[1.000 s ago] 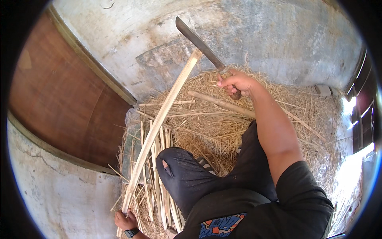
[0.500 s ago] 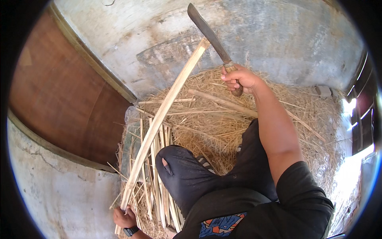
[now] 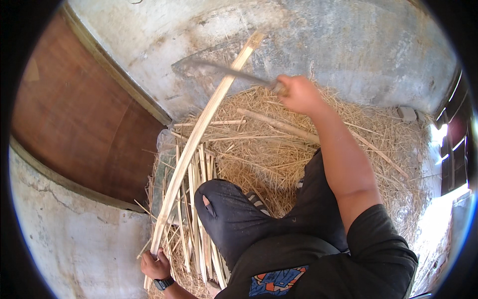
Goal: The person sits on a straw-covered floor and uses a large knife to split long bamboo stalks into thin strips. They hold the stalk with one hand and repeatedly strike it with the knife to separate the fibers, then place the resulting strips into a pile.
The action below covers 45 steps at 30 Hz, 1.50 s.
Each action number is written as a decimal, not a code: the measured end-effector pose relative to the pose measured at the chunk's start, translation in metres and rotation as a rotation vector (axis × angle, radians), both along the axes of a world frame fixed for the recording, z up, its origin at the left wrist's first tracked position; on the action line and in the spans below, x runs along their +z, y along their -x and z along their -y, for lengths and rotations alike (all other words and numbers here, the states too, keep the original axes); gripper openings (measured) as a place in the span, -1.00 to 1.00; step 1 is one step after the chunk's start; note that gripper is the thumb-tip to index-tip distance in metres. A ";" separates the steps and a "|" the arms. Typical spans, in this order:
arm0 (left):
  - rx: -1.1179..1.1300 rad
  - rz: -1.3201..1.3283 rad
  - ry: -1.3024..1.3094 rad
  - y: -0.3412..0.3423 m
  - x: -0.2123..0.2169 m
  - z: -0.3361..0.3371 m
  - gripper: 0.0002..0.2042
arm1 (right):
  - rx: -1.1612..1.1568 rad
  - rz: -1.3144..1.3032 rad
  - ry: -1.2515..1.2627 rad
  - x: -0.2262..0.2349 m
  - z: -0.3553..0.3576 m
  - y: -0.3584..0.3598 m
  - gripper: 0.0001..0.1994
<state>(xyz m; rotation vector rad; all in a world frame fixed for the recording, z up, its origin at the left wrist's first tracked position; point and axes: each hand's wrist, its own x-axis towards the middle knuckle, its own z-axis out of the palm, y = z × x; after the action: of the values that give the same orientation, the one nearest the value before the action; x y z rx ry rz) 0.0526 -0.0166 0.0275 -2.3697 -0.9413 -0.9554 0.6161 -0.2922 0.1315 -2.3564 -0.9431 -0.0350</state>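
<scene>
Right hand (image 3: 298,93) gripped blurred machete (image 3: 226,71) against upper part of long bamboo strip (image 3: 199,134), left hand (image 3: 155,264) clenching its base; split slats (image 3: 196,199) already piled on straw (image 3: 279,149), strip seemingly uncut.

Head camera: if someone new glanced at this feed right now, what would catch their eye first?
Probably the long pale bamboo strip slanting up across the middle, its lower end gripped by the left hand at the bottom edge. Next, the right hand near the top holding a motion-blurred blade against that strip, above a heap of straw shavings.
</scene>
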 end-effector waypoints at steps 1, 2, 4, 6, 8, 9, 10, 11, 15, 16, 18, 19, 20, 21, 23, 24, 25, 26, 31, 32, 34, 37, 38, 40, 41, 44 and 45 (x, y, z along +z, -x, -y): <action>-0.008 -0.005 -0.002 -0.004 0.000 -0.001 -0.63 | 0.066 0.144 0.034 -0.011 -0.004 -0.004 -0.69; -0.015 -0.011 -0.005 -0.008 0.000 -0.002 -0.64 | 0.133 0.288 0.070 -0.022 -0.007 -0.008 -0.69; -0.036 -0.015 -0.006 -0.013 0.003 0.000 -0.65 | 0.158 0.209 -0.002 -0.040 -0.012 -0.021 -0.70; -0.048 -0.028 -0.009 -0.012 0.006 0.003 -0.66 | 0.077 0.058 -0.063 -0.044 -0.011 -0.028 -0.71; -0.057 -0.048 -0.009 -0.010 0.007 0.005 -0.67 | -0.116 -0.163 -0.104 -0.036 -0.006 -0.027 -0.73; -0.040 -0.059 0.031 -0.009 0.005 0.005 -0.67 | -0.116 -0.153 -0.076 -0.032 -0.006 -0.024 -0.73; -0.023 -0.070 0.072 -0.005 0.002 0.006 -0.66 | -0.117 -0.143 -0.047 -0.029 -0.007 -0.019 -0.73; -0.005 -0.081 0.113 -0.004 -0.001 0.006 -0.65 | -0.117 -0.133 -0.019 -0.026 -0.008 -0.016 -0.73; -0.136 -0.035 0.331 -0.008 -0.005 0.001 -0.66 | 0.158 0.304 -0.047 -0.047 -0.012 -0.024 -0.70; -0.185 -0.010 0.408 -0.015 0.000 0.004 -0.65 | 0.170 0.247 -0.118 -0.051 -0.013 -0.031 -0.70; -0.225 0.001 0.537 -0.018 0.007 0.010 -0.63 | 0.065 0.115 -0.190 -0.051 -0.009 -0.033 -0.70; -0.216 -0.015 0.589 -0.018 0.009 0.013 -0.63 | -0.052 0.039 -0.190 -0.044 -0.005 -0.030 -0.70; -0.207 -0.030 0.641 -0.018 0.011 0.014 -0.62 | -0.169 -0.037 -0.189 -0.038 -0.002 -0.026 -0.70; -0.190 -0.025 0.696 -0.014 0.005 0.011 -0.58 | -0.145 -0.053 -0.162 -0.036 -0.003 -0.023 -0.70; -0.231 -0.007 0.687 -0.009 -0.005 0.004 -0.57 | -0.095 -0.086 -0.105 -0.031 -0.008 -0.017 -0.70; -0.253 -0.002 0.689 -0.009 -0.009 0.002 -0.56 | 0.018 0.058 -0.080 -0.035 -0.011 -0.017 -0.70; -0.250 -0.008 0.699 -0.010 -0.013 -0.001 -0.53 | 0.133 0.201 -0.055 -0.043 -0.015 -0.019 -0.71; -0.257 0.003 0.712 -0.011 -0.018 -0.002 -0.53 | 0.249 0.343 -0.028 -0.048 -0.016 -0.020 -0.71; -0.238 -0.015 0.730 -0.018 -0.009 0.004 -0.54 | 0.055 -0.072 -0.039 -0.045 -0.011 -0.024 -0.69; -0.227 -0.025 0.738 -0.019 -0.007 0.008 -0.54 | -0.044 -0.229 -0.082 -0.044 -0.008 -0.026 -0.67; -0.206 -0.048 0.721 -0.026 -0.006 0.015 -0.52 | -0.085 -0.215 -0.072 -0.041 -0.007 -0.025 -0.69; -0.231 -0.020 0.744 -0.035 -0.012 0.019 -0.50 | 0.089 -0.042 -0.038 -0.047 -0.018 -0.015 -0.71; -0.250 -0.011 0.744 -0.041 -0.016 0.018 -0.50 | 0.184 0.041 -0.020 -0.050 -0.023 -0.008 -0.72; -0.263 0.003 0.752 -0.045 -0.018 0.019 -0.49 | 0.324 0.245 0.103 -0.046 -0.033 0.010 -0.72; -0.263 0.006 0.764 -0.047 -0.018 0.020 -0.48 | 0.392 0.352 0.164 -0.042 -0.035 0.013 -0.73; -0.283 0.003 0.764 -0.045 -0.016 0.016 -0.48 | 0.366 0.161 -0.003 -0.055 -0.031 -0.012 -0.74; -0.294 0.015 0.763 -0.045 -0.014 0.017 -0.48 | 0.225 0.059 -0.043 -0.052 -0.024 -0.015 -0.75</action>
<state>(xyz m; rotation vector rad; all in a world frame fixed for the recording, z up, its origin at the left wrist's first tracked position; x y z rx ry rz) 0.0976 -0.0340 0.0133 -3.2115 -1.1280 -0.7999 0.6312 -0.2680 0.0793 -2.2071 -1.2183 -0.0361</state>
